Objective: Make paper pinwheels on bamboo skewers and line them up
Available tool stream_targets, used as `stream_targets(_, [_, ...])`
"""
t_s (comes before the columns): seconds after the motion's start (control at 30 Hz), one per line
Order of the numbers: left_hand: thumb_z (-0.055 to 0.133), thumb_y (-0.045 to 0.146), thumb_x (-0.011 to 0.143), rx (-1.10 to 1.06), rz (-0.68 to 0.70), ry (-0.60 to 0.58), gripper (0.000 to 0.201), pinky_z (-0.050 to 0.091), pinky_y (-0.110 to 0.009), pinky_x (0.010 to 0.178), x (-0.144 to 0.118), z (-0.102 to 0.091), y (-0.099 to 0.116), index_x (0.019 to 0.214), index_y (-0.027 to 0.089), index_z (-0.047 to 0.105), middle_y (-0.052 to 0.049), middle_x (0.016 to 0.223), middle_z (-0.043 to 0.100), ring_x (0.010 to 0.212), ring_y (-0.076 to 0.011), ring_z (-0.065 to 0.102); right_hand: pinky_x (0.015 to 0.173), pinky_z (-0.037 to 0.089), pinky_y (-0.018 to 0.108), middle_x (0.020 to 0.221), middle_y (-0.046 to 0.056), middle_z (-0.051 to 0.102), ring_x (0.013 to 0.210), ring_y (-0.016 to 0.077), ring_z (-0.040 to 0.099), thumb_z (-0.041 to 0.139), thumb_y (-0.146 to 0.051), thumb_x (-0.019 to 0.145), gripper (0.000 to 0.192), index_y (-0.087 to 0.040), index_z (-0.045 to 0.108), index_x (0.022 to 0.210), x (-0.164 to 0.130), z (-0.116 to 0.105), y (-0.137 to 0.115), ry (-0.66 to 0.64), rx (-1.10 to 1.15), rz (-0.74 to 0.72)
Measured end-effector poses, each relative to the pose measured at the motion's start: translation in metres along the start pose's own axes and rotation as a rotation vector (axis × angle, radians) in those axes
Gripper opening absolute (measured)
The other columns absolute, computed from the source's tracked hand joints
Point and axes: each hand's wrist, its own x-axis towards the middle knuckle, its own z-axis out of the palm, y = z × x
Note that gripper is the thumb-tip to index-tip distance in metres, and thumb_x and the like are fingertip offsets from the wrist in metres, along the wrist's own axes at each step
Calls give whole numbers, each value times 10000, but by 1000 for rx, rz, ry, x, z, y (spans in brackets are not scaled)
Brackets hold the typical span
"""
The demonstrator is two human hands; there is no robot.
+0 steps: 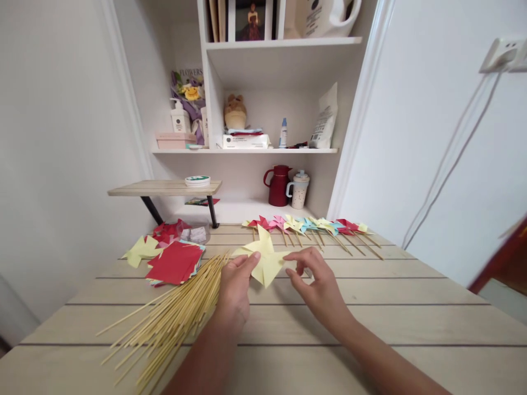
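A pale yellow paper pinwheel (267,266) is held above the table, its blades spread. My left hand (236,285) is closed on its left side, the thumb pressing on the paper near the centre. At the right blade's tip is my right hand (317,280), thumb and forefinger apart with nothing between them; the forefinger is at the paper's edge, and whether it touches I cannot tell. A large bundle of thin wooden sticks (185,307) lies left of my left hand. Beyond it sits a stack of red and other coloured paper squares (175,263).
Several coloured pinwheels on sticks (302,224) lie in a row at the back. Another yellow pinwheel (142,250) and red paper pieces (168,231) are at the left, near a clear plastic box (195,234). A small raised shelf (164,188) stands behind them.
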Motion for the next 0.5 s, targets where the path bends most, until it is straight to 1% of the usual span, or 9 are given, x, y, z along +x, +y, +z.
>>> stream_targets(0.1, [856, 332, 591, -22, 0, -2, 277, 482, -260, 678, 0, 0, -1, 745, 130, 744, -61, 724, 740, 673, -162, 653, 638, 467, 309, 832, 26, 494, 690, 171, 509, 558, -190, 891, 203, -261, 658, 1054, -3, 5, 0, -50, -40, -49])
stream_targets(0.27, [854, 314, 595, -87, -7, -36, 263, 491, -273, 717, 0, 0, 0, 739, 128, 737, -64, 726, 737, 700, -171, 667, 603, 442, 286, 796, 18, 475, 684, 166, 498, 557, -164, 892, 246, -268, 676, 1080, -8, 12, 4, -72, -118, -123])
stream_targets(0.4, [858, 309, 590, -108, -12, -61, 266, 485, -270, 703, 0, 1, 0, 748, 131, 740, -58, 736, 739, 696, -165, 660, 590, 423, 276, 763, 11, 474, 671, 158, 504, 574, -197, 911, 215, -272, 707, 1061, -10, 16, 4, -89, -131, -174])
stream_targets(0.5, [858, 316, 592, -103, -30, -87, 283, 488, -267, 715, -1, 1, -1, 775, 128, 753, -58, 733, 740, 691, -156, 652, 584, 413, 273, 737, 9, 471, 660, 154, 508, 591, -234, 917, 160, -253, 737, 980, -10, 16, 3, -72, -114, -172])
